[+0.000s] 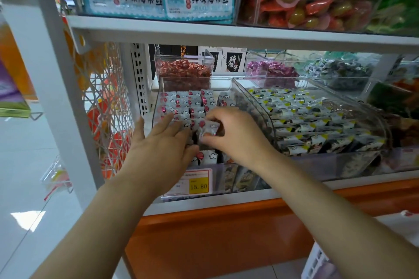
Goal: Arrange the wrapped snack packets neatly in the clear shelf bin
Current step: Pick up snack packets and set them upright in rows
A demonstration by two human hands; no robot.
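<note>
Right hand (235, 137) pinches packet (210, 129) — left hand (162, 144) touches rows (181, 106)

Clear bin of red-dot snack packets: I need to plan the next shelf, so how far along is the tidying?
Done: the rear packets stand in even rows inside the clear bin. In hand: the right hand pinches one packet at mid-bin, while the left hand lies flat on packets beside it. Left: the front packets above the price tag look uneven and probably need lining up.
</note>
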